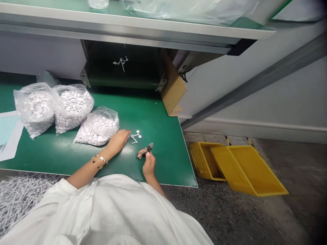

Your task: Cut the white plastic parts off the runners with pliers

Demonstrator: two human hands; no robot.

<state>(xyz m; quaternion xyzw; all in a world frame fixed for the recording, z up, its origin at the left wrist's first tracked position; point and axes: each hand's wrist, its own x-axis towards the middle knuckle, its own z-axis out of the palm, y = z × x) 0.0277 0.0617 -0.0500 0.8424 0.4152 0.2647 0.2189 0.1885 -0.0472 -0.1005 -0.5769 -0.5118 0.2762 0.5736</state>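
A small white branched plastic sprue [136, 137] with round discs lies on the green table. My left hand [119, 141], with bracelets on its wrist, reaches just left of it, fingers stretched out and nothing seen in them. The fingertips are close to the sprue; whether they touch it I cannot tell. My right hand [149, 164] grips a pair of cutting nippers [150, 147], their jaws pointing up and away, to the right of and nearer than the sprue. Beside my left hand sits a clear bag of small white parts [98, 127].
Two more bags of white parts [74, 105] stand to the left. A dark conveyor belt [143, 68] carrying another white sprue [121, 62] ends at the back, under a shelf [143, 32]. A cardboard piece [173, 90] leans right of it. Yellow crates [251, 170] sit on the floor; sprue waste [22, 194] lies lower left.
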